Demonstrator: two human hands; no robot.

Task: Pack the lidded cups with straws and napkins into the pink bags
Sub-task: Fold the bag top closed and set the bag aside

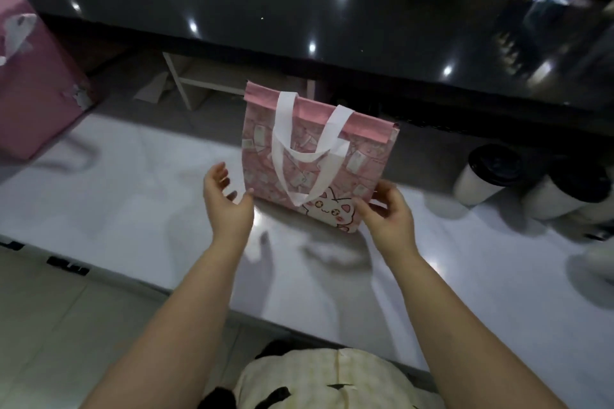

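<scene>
We appear to stand behind a drinks shop's counter: a white worktop [133,196] under a long dark serving ledge [265,10], lidded takeaway cups [488,176] at right, a pink printed bag [315,159] in the middle.

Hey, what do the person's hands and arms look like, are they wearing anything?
Both are bare: the left hand and right hand wear no gloves, and no ring, watch or bracelet shows. No sleeves cover the forearms as far as the view reaches.

Cream top [335,378] with black patches
</scene>
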